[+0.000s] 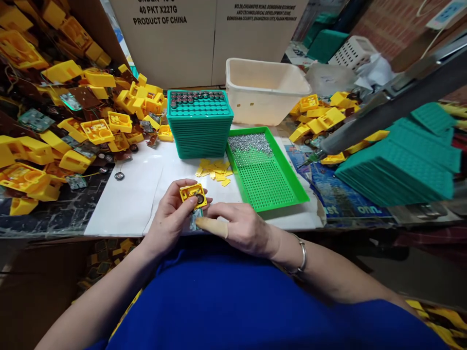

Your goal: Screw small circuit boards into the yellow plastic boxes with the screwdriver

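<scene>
My left hand (172, 214) grips a small yellow plastic housing (188, 191), its open side facing me. The left thumb presses by a round black speaker (200, 198) seated in the housing's lower corner. Just below the housing is a small circuit board (196, 218), pinched in my right hand (241, 226). A beige finger cot covers one finger of that hand, and a bangle circles the wrist. Beyond my hands lie several flat yellow plastic pieces (215, 170) on the white sheet (126, 209). A loose round speaker (119, 176) rests at the left.
A green perforated tray (270, 187) holds small screws (251, 143). Behind stand stacked teal trays (200, 133) with small cylindrical parts on top and a whitish bin (264, 97). Yellow housings (97, 130) pile up at left. A powered screwdriver (314, 158) hangs at right near more teal trays (397, 165).
</scene>
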`<move>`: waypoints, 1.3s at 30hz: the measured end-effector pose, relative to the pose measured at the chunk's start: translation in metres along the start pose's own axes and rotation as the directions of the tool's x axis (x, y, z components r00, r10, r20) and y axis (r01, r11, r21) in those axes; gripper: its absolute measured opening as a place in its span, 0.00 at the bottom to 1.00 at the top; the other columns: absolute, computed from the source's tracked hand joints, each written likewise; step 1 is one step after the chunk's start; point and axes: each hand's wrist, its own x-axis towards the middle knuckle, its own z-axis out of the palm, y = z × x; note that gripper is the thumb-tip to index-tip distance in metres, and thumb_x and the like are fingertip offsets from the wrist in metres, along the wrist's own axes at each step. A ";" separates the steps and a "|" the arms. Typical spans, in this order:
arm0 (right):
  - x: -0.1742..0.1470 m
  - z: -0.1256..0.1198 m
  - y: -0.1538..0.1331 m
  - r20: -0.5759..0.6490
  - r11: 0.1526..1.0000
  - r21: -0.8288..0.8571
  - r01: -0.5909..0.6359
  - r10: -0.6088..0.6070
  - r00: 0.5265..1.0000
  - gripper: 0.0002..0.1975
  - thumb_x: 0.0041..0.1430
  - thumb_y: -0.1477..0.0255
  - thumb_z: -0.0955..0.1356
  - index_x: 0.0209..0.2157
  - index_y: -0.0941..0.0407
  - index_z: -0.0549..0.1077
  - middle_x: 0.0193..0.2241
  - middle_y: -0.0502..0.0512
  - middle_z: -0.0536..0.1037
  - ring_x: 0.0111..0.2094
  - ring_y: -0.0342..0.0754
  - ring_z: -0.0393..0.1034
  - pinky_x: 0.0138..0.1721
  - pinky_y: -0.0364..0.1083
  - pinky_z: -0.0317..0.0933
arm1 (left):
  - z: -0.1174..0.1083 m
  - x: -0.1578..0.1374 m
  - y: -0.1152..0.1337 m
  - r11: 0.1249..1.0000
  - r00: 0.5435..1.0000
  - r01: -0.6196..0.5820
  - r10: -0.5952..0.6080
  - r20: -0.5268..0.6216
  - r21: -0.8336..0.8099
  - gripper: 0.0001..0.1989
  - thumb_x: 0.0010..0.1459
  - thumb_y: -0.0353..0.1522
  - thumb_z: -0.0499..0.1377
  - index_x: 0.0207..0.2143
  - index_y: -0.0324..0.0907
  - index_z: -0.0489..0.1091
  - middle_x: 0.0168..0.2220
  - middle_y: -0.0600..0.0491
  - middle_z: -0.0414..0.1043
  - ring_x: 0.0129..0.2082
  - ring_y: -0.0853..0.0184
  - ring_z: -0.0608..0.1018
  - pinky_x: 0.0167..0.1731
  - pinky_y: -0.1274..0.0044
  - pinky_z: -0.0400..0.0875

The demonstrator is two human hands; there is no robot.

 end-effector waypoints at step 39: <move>0.004 0.031 -0.001 0.169 0.274 0.741 -0.614 0.808 0.565 0.27 0.45 0.63 0.77 0.44 0.53 0.66 0.38 0.52 0.77 0.36 0.43 0.77 0.38 0.44 0.75 | 0.007 0.010 -0.009 0.937 0.916 -0.349 0.334 -0.223 -0.028 0.19 0.52 0.29 0.67 0.44 0.47 0.66 0.43 0.53 0.78 0.47 0.62 0.80 0.50 0.69 0.73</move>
